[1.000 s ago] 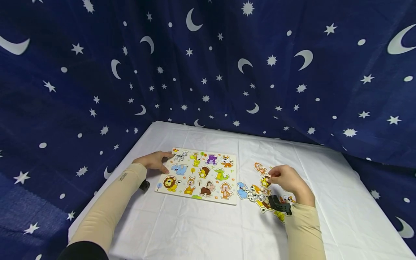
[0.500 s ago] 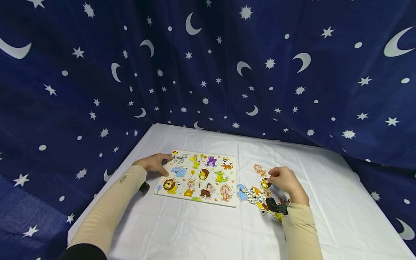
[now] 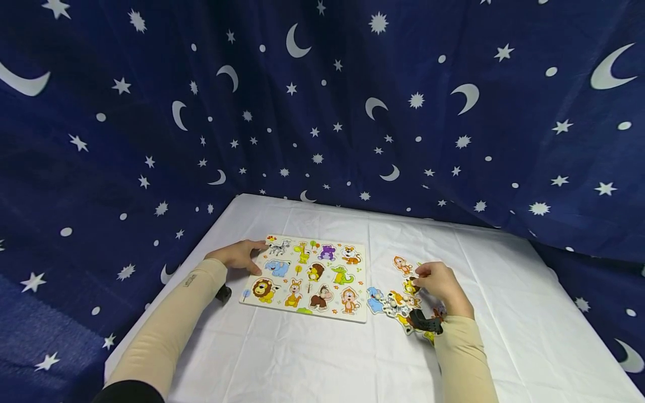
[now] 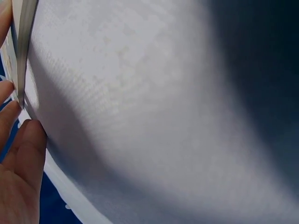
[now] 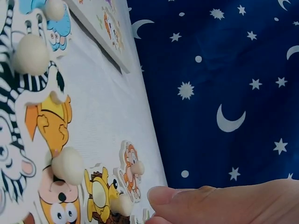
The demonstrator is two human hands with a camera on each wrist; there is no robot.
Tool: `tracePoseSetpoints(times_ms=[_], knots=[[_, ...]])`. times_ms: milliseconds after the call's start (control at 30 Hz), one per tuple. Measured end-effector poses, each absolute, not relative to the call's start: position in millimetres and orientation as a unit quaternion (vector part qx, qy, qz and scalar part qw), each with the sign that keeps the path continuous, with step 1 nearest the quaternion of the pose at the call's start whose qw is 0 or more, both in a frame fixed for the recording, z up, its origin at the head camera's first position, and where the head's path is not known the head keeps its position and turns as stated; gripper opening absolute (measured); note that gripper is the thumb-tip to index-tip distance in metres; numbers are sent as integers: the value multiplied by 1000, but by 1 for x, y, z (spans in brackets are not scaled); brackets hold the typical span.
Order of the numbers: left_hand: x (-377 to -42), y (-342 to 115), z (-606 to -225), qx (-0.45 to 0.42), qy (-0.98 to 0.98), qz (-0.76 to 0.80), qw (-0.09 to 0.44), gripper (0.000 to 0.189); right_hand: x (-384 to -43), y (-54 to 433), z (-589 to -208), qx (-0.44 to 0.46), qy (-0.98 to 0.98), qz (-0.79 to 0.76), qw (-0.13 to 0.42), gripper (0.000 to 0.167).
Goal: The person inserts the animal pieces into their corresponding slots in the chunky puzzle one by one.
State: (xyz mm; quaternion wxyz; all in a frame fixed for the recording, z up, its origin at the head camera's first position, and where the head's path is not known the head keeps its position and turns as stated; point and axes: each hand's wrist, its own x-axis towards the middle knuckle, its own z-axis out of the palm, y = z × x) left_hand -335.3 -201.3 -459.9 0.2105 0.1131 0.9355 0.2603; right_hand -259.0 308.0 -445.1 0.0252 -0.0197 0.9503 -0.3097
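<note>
A puzzle board (image 3: 328, 275) printed with colourful animals lies on the white-covered table. My left hand (image 3: 238, 254) rests at its left edge, thumb and fingers spread; fingertips (image 4: 33, 133) show beside the board's rim in the left wrist view. To the right lies a heap of knobbed animal pieces, with a zebra piece (image 3: 395, 305) on top and a blue elephant piece (image 3: 374, 300) beside it. My right hand (image 3: 443, 285) is bent low over the heap, fingertips close to a hedgehog piece (image 5: 99, 195). Whether they pinch anything I cannot tell. A monkey piece (image 5: 131, 169) lies just beyond.
A dark blue curtain (image 3: 322, 112) with moons and stars hangs behind and beside the table (image 3: 302, 358). Black wrist mounts (image 3: 425, 322) sit under both wrists; the right one covers part of the heap.
My right hand and forearm have shifted slightly left over the heap, fingertips nearer the hedgehog piece. The whole head view has tipped up a little. The left hand stays at the board's edge.
</note>
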Motion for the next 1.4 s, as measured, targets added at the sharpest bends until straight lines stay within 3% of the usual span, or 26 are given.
tracePoseSetpoints(times_ms=[733,1400], knots=[[-336,-197,-455,110,936,261,210,91,-264,306,-457,-35,952,-303,31,13],[-334,-200,-457,108,932,274,212,91,-269,302,-469,-27,953,-302,3,5]])
